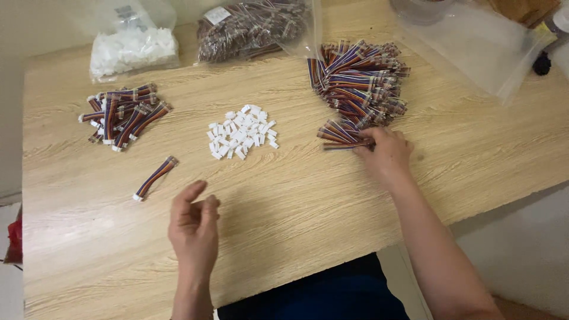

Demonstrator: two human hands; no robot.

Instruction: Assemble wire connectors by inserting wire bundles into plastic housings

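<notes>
Light wooden table (308, 201): pile of small white plastic connectors (242, 132) at centre; large heap of rainbow ribbon-cable pieces (360, 83) upper right; smaller heap of capped cables (123, 112) at left; 1 single capped cable (154, 177) lower left; 3 clear plastic bags along the top edge. Right hand (386, 153), fingers curled, pinches cables at the large heap's lower edge. Left hand (194, 228) hovers half-open, thumb near forefinger, empty.

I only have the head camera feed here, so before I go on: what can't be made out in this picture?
- Right hand fingers: tips buried in the large cable pile; whether they pinch a cable is unclear.
- Left hand: fingers curled; too small to tell if anything sits between them.
- White connectors: too small to see detail.
- Dark bag and clear bag: cut off by the top edge.
</notes>
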